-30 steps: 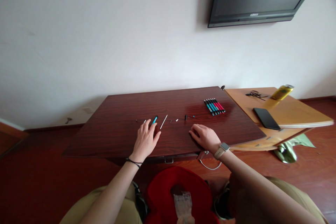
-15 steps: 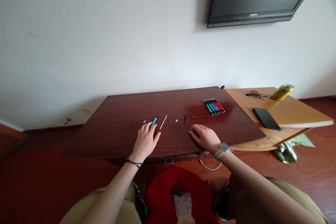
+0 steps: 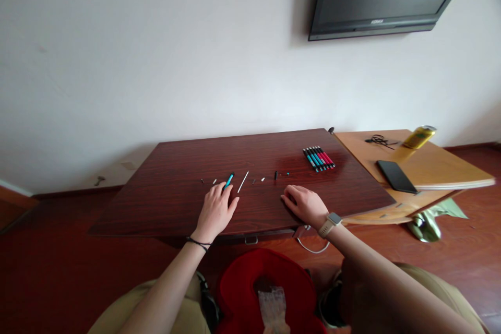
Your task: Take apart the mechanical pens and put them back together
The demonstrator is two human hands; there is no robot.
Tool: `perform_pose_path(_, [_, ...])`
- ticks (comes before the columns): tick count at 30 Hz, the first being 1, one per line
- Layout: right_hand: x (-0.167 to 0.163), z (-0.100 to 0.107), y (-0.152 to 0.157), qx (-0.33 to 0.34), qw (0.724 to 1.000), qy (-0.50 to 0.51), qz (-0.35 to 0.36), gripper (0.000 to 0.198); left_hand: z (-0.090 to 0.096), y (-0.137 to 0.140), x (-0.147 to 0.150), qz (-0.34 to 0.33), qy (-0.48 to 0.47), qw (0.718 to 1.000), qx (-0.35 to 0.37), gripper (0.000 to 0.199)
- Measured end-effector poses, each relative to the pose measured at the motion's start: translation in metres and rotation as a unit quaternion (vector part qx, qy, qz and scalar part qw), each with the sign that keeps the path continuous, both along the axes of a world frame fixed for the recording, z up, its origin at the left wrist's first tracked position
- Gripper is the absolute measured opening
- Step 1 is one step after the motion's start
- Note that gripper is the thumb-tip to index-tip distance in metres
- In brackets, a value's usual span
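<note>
My left hand (image 3: 217,207) rests palm down on the dark wooden table (image 3: 188,162), thumb apart from the fingers. Its fingertips touch or lie right beside a blue pen barrel (image 3: 229,180) with a dark tip; the lower end is hidden. Just right of it lies a thin white pen refill (image 3: 243,181). My right hand (image 3: 305,202) lies on the table near the front edge, fingers loosely bent and nothing visible in them. Beyond it are a small black pen part (image 3: 276,175), a small blue piece (image 3: 288,174) and a white piece (image 3: 262,179).
Several blue and red pens (image 3: 319,159) lie in a row at the back right. On the lighter side table (image 3: 360,146) are a black phone (image 3: 396,176), a cable (image 3: 379,140) and a yellow can (image 3: 419,137). A television (image 3: 391,0) hangs above; a red stool (image 3: 235,282) stands below.
</note>
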State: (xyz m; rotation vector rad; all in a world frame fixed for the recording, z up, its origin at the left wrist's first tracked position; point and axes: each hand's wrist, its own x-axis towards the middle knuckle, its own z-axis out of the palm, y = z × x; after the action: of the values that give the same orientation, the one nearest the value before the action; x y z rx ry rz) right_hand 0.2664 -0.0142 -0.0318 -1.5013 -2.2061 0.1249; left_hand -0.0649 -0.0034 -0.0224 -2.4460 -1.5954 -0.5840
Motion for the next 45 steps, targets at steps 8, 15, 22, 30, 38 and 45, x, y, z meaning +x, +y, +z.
perform_pose_path(8, [0.0,0.001,0.0,0.0,1.0,0.004,0.002,0.022,0.0,0.0,0.0,-0.001,0.003,1.0,0.0,0.038])
perform_pose_path(15, [0.0,0.001,0.0,-0.002,1.0,0.006,0.004,0.022,-0.002,0.001,-0.001,-0.001,-0.009,1.0,-0.001,0.039])
perform_pose_path(22, [0.0,0.002,-0.001,-0.001,1.0,0.007,0.005,0.022,0.003,0.008,-0.008,0.021,-0.038,0.999,0.032,0.043])
perform_pose_path(30, [0.0,0.002,0.0,-0.005,1.0,0.012,0.009,0.021,-0.001,0.021,-0.027,0.07,0.002,0.997,0.035,0.042])
perform_pose_path(38, [-0.001,0.002,-0.001,-0.003,1.0,0.016,0.01,0.02,0.012,0.013,-0.029,0.077,0.008,0.997,0.017,0.022])
perform_pose_path(45, [-0.002,0.006,0.0,-0.016,1.0,0.009,0.011,0.021,0.019,0.013,-0.03,0.081,0.021,0.996,-0.009,0.018])
